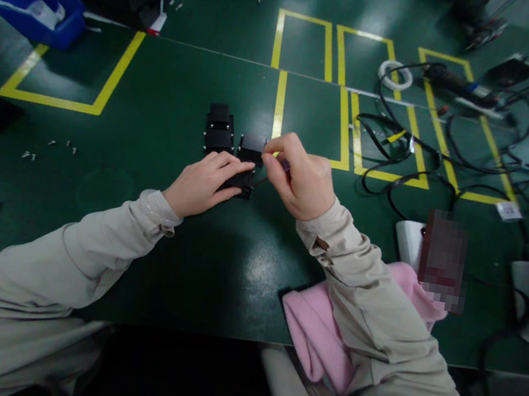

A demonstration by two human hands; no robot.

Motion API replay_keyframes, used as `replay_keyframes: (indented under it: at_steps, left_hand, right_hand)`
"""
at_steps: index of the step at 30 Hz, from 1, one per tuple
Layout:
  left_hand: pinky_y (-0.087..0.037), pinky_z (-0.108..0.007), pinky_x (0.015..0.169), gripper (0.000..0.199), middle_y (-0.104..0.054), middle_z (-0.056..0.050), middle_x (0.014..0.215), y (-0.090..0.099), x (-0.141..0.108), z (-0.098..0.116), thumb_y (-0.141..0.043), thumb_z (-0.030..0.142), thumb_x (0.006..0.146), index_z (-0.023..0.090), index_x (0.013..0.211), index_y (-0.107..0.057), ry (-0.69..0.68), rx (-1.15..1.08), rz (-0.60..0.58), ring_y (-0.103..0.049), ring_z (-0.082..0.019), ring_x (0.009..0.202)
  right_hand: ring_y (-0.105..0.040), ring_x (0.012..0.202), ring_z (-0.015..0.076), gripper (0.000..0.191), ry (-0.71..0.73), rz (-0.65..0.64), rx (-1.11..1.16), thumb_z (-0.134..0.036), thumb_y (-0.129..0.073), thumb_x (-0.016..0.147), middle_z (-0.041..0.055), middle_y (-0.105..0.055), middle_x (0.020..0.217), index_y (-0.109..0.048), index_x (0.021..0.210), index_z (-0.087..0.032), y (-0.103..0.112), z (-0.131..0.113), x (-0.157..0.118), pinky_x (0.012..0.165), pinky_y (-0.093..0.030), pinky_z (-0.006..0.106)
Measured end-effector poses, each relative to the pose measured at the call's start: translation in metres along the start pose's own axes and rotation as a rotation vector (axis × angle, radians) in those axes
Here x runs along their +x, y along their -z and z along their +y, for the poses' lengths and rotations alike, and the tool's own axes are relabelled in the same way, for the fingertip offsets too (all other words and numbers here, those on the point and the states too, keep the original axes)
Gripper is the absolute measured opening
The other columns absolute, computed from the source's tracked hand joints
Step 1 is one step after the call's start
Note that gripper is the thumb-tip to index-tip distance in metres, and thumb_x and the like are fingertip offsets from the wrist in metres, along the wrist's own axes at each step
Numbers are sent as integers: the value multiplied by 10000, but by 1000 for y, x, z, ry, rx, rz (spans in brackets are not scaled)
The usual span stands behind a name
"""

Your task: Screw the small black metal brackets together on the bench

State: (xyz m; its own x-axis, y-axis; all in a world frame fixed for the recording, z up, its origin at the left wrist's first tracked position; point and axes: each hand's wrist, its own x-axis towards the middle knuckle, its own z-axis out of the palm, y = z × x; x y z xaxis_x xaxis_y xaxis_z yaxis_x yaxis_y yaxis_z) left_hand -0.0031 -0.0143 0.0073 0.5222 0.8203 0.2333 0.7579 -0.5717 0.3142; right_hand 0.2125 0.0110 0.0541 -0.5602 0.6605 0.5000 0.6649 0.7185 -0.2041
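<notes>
My left hand (206, 183) lies over a small black block (245, 184), fingers on top and thumb along its near side, holding it against the table. My right hand (303, 177) is closed in a pinch just right of that block. A thin tool that looks like a screwdriver (289, 172) is in its fingers, mostly hidden, its slim shaft slanting toward the block's right side. Beyond the fingers sits another black block (253, 144) with small bright screws at its edges. To its left stands a stepped black assembly (218, 131), also with screws.
Loose screws (52, 142) lie on the green table at left. A blue bin (35, 7) stands at the far left. Black cables (401, 140) tangle at right near a white tape roll (395, 75). A pink cloth (322, 336) hangs over the front edge under my right forearm.
</notes>
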Motion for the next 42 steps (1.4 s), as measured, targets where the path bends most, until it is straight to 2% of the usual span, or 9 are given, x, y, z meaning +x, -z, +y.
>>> replay_keyframes:
  at_steps: [4, 9, 16, 22, 28, 34, 39, 42]
  left_hand:
    - [-525, -442, 956, 458, -597, -119, 1264, 0, 0, -1, -534, 316, 980, 184, 1419, -510, -4, -11, 1, -564, -277, 1112]
    - [-531, -432, 939, 454, -603, -122, 1254, -1, 0, -1, -541, 311, 977, 174, 1409, -521, -11, 1, 17, -571, -281, 1112]
    - [-524, -426, 946, 452, -602, -111, 1253, -1, 0, -2, -527, 321, 980, 192, 1413, -513, -7, -21, 11, -567, -273, 1111]
    - [-523, -432, 948, 459, -600, -120, 1260, -1, 0, -1, -539, 310, 975, 183, 1415, -509, -9, -14, 15, -567, -274, 1110]
    - [-525, -443, 949, 465, -599, -126, 1263, 0, 0, -1, -532, 308, 979, 173, 1423, -508, -7, -24, 0, -568, -280, 1114]
    - [-520, -423, 959, 462, -601, -107, 1262, -1, -1, -1, -535, 313, 972, 200, 1420, -506, -3, -9, 11, -568, -271, 1121]
    - [-526, -433, 945, 464, -602, -116, 1260, 0, 0, -2, -526, 319, 980, 188, 1424, -507, -6, -18, 1, -567, -276, 1116]
    - [-526, -441, 944, 465, -600, -129, 1262, 0, 0, -1, -532, 307, 977, 163, 1419, -517, -10, -16, 3, -569, -285, 1116]
  right_hand:
    - [-595, 623, 55, 494, -1, 23, 14, -381, -152, 1038, 5, -686, 855, -582, 1147, -165, 1, -1, 0, 638, -426, 201]
    - [-583, 600, 66, 540, 10, 7, 6, -486, -169, 1034, -10, -652, 755, -606, 1072, -170, 0, 0, 1, 609, -412, 206]
    - [-617, 651, 69, 480, -7, 57, -5, -361, -167, 1031, 16, -698, 868, -584, 1161, -161, -2, 0, 0, 627, -434, 207]
    - [-605, 660, 68, 522, -29, 6, 6, -516, -209, 1024, -1, -654, 809, -606, 1069, -179, -2, 2, 1, 636, -434, 203]
    - [-611, 695, 73, 467, -47, 18, 68, -414, -187, 1029, 11, -657, 870, -570, 1134, -168, -2, 3, 2, 660, -448, 215]
    - [-593, 679, 71, 530, -50, 3, 64, -547, -215, 1018, -8, -635, 812, -603, 1047, -186, -1, 5, 1, 640, -433, 210]
    - [-594, 659, 63, 506, -41, 21, 60, -434, -153, 1034, 7, -658, 865, -571, 1144, -170, -1, 4, 1, 645, -446, 210]
    - [-599, 660, 64, 525, -21, 19, 52, -443, -138, 1034, 9, -659, 858, -573, 1130, -165, 0, 3, 1, 643, -444, 209]
